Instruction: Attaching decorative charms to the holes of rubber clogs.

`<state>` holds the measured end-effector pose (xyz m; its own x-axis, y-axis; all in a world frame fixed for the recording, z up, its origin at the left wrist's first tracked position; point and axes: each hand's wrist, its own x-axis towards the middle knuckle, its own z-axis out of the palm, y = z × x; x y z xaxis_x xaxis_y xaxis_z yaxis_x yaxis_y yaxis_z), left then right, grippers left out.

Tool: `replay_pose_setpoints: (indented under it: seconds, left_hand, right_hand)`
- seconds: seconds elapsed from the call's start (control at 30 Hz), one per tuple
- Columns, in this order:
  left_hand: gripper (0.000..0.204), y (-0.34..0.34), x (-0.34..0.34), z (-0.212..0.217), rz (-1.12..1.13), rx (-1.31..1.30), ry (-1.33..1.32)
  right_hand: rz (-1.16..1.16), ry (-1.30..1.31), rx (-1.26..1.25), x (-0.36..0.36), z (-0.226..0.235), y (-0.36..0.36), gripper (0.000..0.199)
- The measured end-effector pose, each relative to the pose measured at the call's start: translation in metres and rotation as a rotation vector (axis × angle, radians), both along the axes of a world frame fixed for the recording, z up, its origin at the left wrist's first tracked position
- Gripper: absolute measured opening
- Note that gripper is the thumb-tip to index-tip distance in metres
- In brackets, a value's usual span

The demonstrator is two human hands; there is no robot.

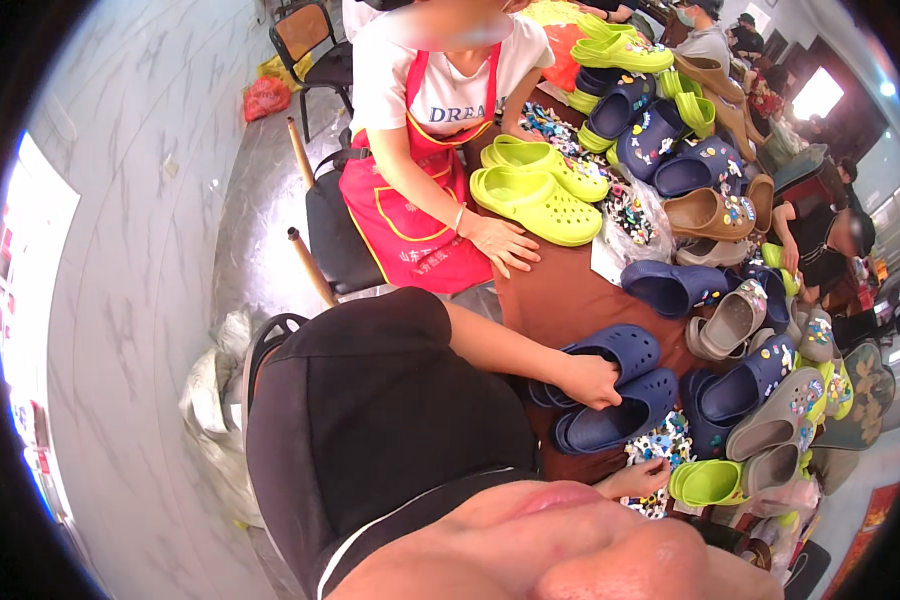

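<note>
A brown table crowded with foam clogs stands in a marble-walled room, and near its close edge lies a pair of navy clogs, which looks light, soft and springy, easiest taken by the heel rim or the open collar. The left hand rests between the two navy clogs with fingers curled onto the nearer one's collar, while the right hand, just below that pair, lies on a heap of small shoe charms; whether its fingers pinch one I cannot tell. Beyond the navy clogs, a person in a red apron lays a hand flat beside a lime-green pair.
</note>
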<state>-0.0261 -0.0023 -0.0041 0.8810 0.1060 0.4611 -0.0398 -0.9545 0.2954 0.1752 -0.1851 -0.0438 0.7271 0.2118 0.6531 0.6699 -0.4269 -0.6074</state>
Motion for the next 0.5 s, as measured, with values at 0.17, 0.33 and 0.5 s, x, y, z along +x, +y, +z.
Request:
replay_pose_setpoints:
  seconds: [0.17, 0.33, 0.5]
  left_hand:
    - [0.038, -0.003, -0.034, 0.029, -0.041, 0.078, 0.13]
    - [0.025, 0.024, -0.148, 0.137, 0.046, 0.126, -0.549]
    - [0.025, 0.117, -0.355, 0.187, 1.313, 0.346, -1.315]
  right_hand:
    - [-0.004, -0.001, 0.039, 0.004, -0.002, 0.002, 0.026]
    - [0.0, 0.004, 0.087, 0.012, -0.008, 0.003, 0.025]
    - [-0.046, 0.017, 0.115, 0.009, -0.002, 0.001, 0.024]
